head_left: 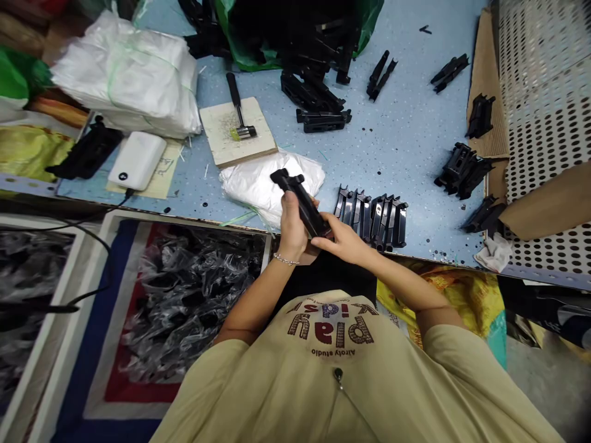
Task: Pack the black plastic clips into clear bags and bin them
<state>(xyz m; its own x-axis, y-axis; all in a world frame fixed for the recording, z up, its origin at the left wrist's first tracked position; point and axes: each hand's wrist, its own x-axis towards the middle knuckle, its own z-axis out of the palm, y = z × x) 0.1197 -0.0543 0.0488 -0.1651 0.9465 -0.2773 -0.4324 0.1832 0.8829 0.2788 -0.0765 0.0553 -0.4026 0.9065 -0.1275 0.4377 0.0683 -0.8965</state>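
Note:
A long black plastic part (pixel 302 203) is held tilted in front of my chest, over the table's front edge. My left hand (pixel 293 227), with a bracelet at the wrist, wraps round its middle, the thumb lying along it. My right hand (pixel 339 239) grips its lower end between thumb and fingers. Just behind the part lies a stack of white plastic bags (pixel 263 184). To the right, a row of several similar black parts (pixel 372 218) stands side by side on the blue table (pixel 415 123).
A hammer (pixel 237 107) rests on a wooden board (pixel 221 138). Behind are a green bag of black parts (pixel 369 24) and loose parts (pixel 323 120). A wrapped white bundle (pixel 133 74) and a white power bank (pixel 138 160) sit left. Below left, a crate (pixel 104 246) holds bagged parts.

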